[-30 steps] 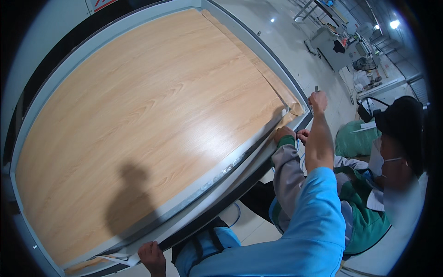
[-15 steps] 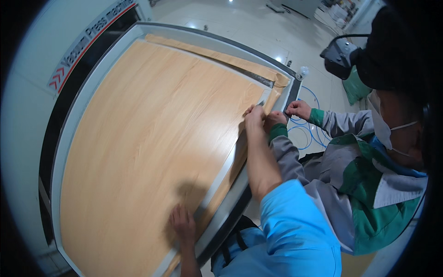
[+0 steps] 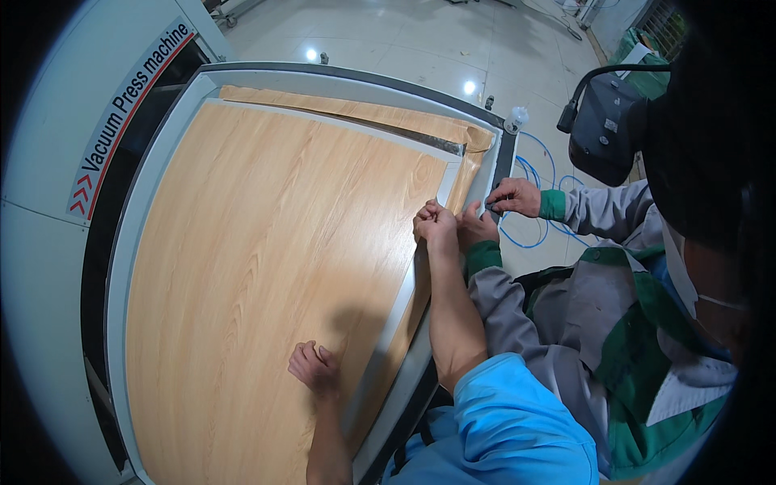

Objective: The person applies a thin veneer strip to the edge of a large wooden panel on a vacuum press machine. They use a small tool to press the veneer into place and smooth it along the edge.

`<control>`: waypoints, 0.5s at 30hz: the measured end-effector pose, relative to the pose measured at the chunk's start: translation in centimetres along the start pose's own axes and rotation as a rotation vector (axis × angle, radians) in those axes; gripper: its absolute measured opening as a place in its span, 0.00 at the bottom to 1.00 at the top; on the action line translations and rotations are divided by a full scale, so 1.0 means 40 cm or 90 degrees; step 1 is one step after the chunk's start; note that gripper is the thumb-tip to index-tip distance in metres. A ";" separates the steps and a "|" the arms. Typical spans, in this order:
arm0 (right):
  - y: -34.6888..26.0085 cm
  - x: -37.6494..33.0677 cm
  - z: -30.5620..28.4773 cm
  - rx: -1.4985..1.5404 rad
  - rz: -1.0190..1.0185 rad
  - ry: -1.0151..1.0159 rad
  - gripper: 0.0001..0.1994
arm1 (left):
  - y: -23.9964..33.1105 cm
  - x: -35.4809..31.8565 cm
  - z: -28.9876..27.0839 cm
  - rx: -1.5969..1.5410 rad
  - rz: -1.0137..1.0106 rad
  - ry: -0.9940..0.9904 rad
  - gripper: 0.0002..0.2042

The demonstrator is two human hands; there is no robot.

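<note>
Left hand point(image 3: 314, 368): one, fingers curled together, resting on wood-grain panel point(image 3: 267, 242).
Right hand point(image 3: 436, 226): one, pinched on film edge point(image 3: 453, 182).
Co-worker's hands point(image 3: 513, 196): two.

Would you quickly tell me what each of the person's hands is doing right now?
Left hand: closed in a loose fist, resting on the wood-grain sheet, holding nothing visible.
Right hand: fingers pinched at the sheet's edge; the grip itself cannot be told.

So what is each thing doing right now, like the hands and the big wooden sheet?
Left hand: loosely curled, resting on the sheet.
Right hand: fingers pinched at the sheet's right edge.
Wood-grain sheet: lying flat in the frame.
Loose film strip: wrinkled along the far edge.
Co-worker's hands: gripping the frame edge.
</note>
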State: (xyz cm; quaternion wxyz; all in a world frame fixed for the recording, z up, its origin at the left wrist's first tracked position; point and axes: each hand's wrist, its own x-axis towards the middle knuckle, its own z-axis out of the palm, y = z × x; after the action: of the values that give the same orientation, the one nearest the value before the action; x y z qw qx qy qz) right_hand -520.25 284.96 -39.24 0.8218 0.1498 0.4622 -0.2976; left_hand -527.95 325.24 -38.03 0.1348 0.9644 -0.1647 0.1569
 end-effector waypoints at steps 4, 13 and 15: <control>0.003 -0.005 0.008 0.024 -0.015 0.006 0.05 | 0.003 -0.003 0.003 -0.003 -0.006 -0.002 0.11; 0.014 0.015 -0.005 0.037 -0.012 -0.018 0.05 | -0.001 -0.008 -0.008 -0.001 -0.003 -0.014 0.12; -0.006 0.053 -0.020 0.038 0.005 -0.026 0.05 | 0.001 -0.010 -0.009 -0.001 -0.005 -0.014 0.12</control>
State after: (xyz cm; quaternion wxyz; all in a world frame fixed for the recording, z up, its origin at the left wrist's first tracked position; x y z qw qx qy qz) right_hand -520.07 284.46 -41.47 0.8275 0.1696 0.4356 -0.3110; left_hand -528.40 325.44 -37.83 0.1339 0.9668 -0.1622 0.1453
